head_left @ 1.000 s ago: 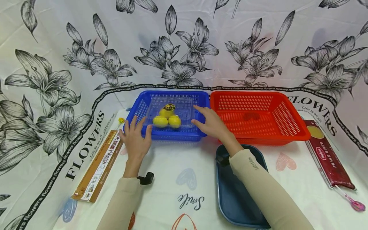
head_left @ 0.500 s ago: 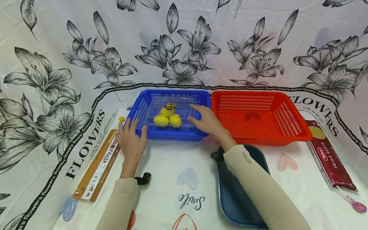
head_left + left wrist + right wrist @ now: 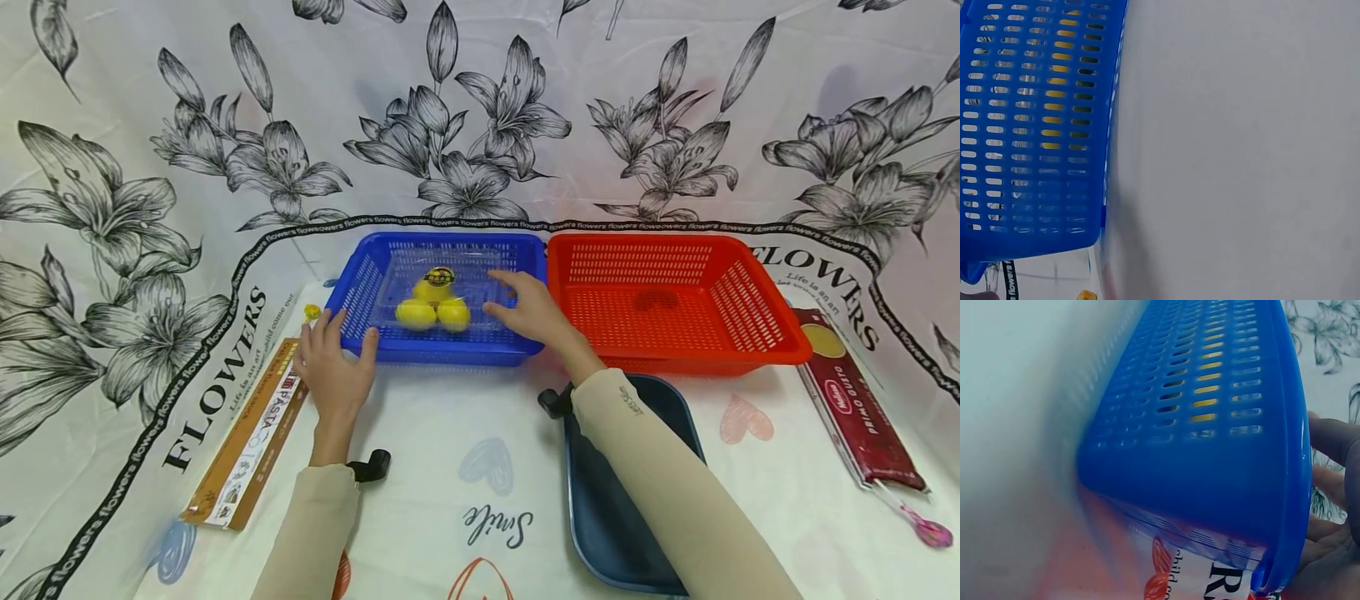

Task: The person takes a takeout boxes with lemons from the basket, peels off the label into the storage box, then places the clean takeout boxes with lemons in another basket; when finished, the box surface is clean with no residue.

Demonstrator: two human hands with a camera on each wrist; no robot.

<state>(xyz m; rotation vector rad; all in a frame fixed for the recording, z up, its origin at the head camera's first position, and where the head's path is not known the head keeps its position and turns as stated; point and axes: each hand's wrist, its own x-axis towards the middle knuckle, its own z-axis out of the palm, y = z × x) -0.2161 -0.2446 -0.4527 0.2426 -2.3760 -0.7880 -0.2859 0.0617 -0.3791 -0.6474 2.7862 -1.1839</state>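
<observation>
Flower-print cloth covers the bench; both hands, left hand point(image 3: 333, 371) and right hand point(image 3: 534, 312), grip relaxed apart, steady the blue perforated plastic basket point(image 3: 358, 293) holding yellow lemons point(image 3: 435, 310).

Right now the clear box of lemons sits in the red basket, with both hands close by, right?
Not quite. The head view shows the clear box of lemons in the blue basket, not the red basket, which holds nothing. Both the left hand and right hand are close by.

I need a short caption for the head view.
Both hands at a blue basket holding boxed lemons.
</observation>
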